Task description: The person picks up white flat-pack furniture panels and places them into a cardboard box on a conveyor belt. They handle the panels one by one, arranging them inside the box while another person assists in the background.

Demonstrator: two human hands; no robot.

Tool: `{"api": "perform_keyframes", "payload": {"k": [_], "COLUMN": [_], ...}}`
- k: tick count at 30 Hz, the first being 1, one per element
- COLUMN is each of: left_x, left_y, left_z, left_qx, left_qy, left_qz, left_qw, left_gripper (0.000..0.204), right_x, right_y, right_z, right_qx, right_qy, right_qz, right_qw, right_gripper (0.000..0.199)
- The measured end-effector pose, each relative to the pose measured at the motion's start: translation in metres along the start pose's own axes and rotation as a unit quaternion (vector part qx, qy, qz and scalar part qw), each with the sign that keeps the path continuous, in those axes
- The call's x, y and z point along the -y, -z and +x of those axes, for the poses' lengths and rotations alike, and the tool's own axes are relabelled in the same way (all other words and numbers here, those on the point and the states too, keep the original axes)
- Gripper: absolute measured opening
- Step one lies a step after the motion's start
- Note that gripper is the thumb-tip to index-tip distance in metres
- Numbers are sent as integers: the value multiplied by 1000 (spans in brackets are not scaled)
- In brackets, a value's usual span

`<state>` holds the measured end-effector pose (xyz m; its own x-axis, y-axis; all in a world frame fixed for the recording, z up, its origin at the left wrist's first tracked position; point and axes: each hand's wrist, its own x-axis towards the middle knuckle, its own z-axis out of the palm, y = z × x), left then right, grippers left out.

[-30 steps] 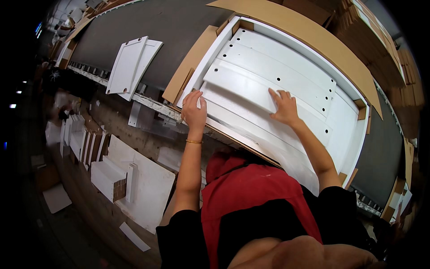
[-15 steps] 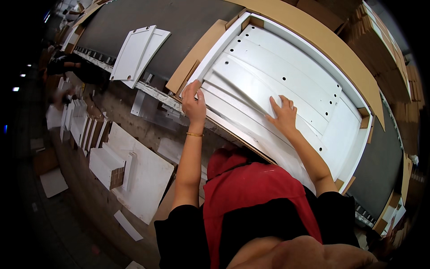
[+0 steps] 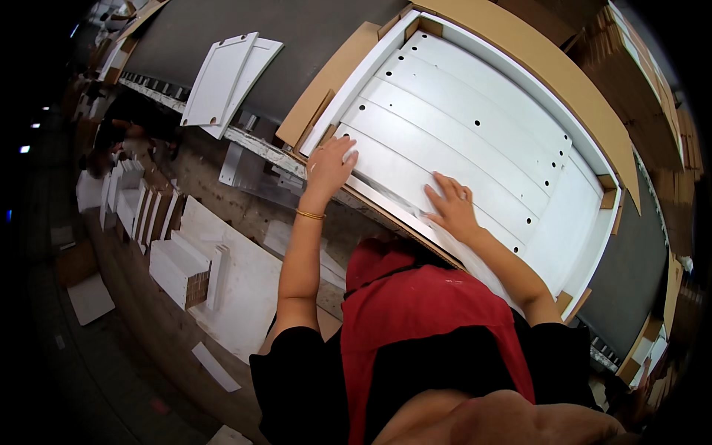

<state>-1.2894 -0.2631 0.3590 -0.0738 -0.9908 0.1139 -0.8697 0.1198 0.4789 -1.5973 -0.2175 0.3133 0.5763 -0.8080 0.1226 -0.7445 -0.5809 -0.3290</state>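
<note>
White boards (image 3: 445,111) with dark round holes lie side by side, flat in an open cardboard carton lined with white edge strips (image 3: 512,72). My left hand (image 3: 331,169) rests at the carton's near-left corner, its fingers reaching over the end of the nearest board. On that same board my right hand (image 3: 454,209) lies with fingers spread, nearer the middle of its length. Neither hand is closed round anything. A crumpled translucent sheet (image 3: 482,268) hangs along the near edge, partly under my right forearm.
The carton sits on a dark conveyor belt (image 3: 627,252). Two white panels (image 3: 230,81) lie on the belt at left. Flattened cartons (image 3: 630,89) are stacked at far right. Below left, stacked white boards (image 3: 178,271) stand near a person in dark clothing (image 3: 137,119).
The tilted board under my right hand now lies flat beside the others. My left hand has moved slightly right and down, onto the board's end; my right hand has shifted slightly left.
</note>
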Motion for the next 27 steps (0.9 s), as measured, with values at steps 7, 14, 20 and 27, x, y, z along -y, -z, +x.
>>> {"api": "perform_keyframes", "payload": {"k": [7, 14, 20, 27], "left_x": [19, 15, 14, 9], "left_y": [10, 4, 8, 8], "left_z": [-2, 9, 9, 14], "left_qx": [-72, -161, -129, -169], "left_qy": [-95, -117, -104, -92], "left_qz": [52, 1, 17, 21], "left_qw": [991, 980, 986, 981], "left_gripper": [22, 18, 18, 16], "right_x": [-94, -101, -253, -323], "right_y": [26, 17, 32, 14], "right_z": [-132, -134, -70, 2], "right_qx": [-231, -223, -346, -312], "right_qy": [-311, -427, -461, -568], "right_qz": [79, 242, 244, -13], "right_qw": [918, 842, 780, 762], "right_gripper": [64, 70, 79, 79]}}
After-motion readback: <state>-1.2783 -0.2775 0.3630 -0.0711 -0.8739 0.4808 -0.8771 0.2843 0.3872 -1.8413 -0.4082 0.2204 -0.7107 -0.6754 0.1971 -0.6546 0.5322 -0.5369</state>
